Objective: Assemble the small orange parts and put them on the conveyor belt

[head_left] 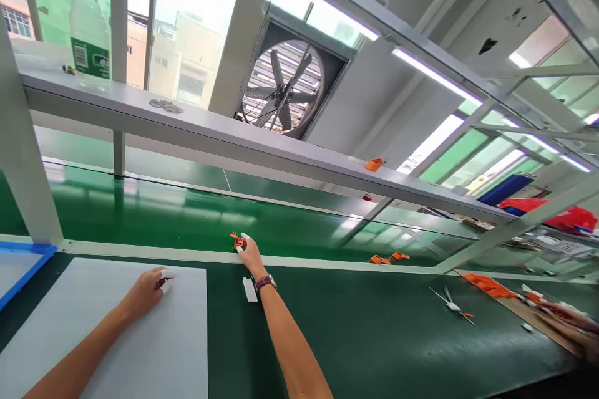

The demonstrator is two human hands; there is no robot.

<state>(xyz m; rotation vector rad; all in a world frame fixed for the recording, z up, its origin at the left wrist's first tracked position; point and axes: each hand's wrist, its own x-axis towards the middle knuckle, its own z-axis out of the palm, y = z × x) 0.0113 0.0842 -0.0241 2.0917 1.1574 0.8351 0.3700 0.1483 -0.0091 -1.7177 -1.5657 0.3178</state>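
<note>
My right hand [250,254], with white coverings on its fingertips and a band at the wrist, is stretched out over the rail at the edge of the green belt. Its thumb and finger close round a small orange part [238,242]. My left hand [152,288] is over the white sheet [182,336], fingers bent together near a small dark thing that I cannot make out. A small white block [249,290] lies on the green table just below my right hand.
Orange parts [380,259] lie on the belt farther right. Tweezers-like tools [453,306] rest on the green table [365,336]. Another person's hands [561,318] work beside orange pieces [489,285]. A shelf [281,153] with a bottle [90,31] crosses above; a blue-edged tray [28,277] sits left.
</note>
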